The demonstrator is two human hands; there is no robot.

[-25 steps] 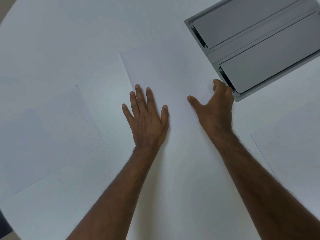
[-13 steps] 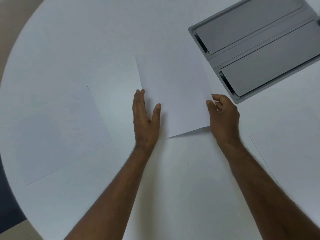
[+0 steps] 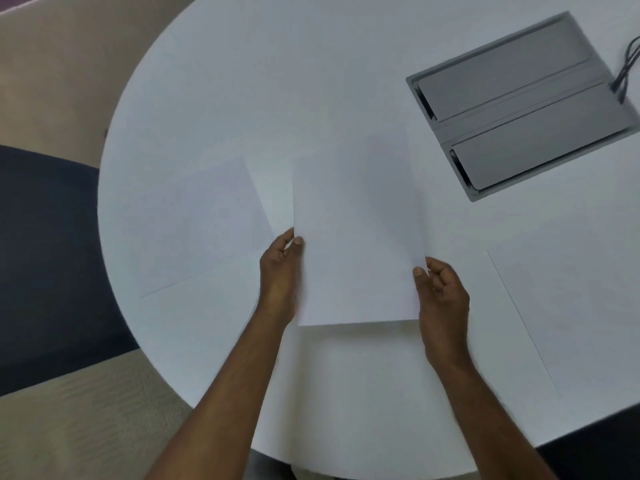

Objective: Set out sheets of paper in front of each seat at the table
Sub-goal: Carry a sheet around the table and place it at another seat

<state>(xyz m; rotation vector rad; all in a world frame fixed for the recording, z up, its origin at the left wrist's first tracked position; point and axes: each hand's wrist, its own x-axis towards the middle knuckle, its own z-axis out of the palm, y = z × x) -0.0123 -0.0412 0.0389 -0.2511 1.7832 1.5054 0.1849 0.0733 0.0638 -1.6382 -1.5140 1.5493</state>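
I hold a white sheet of paper (image 3: 356, 233) just above the round white table (image 3: 249, 84), its near edge casting a shadow. My left hand (image 3: 281, 271) pinches the sheet's left edge and my right hand (image 3: 440, 296) pinches its right edge near the lower corner. A second sheet (image 3: 204, 223) lies flat on the table to the left, near the rim. A third sheet (image 3: 575, 317) lies flat at the right, partly cut off by the frame.
A grey cable box with two closed flaps (image 3: 519, 105) is set into the table at the back right, with dark cables (image 3: 627, 67) beside it. A dark chair seat (image 3: 48, 258) stands at the table's left, over beige carpet (image 3: 86, 427).
My hands went from lying flat on the middle sheet to gripping its two side edges. The sheet has come up off the table and towards me, and the view has shifted.
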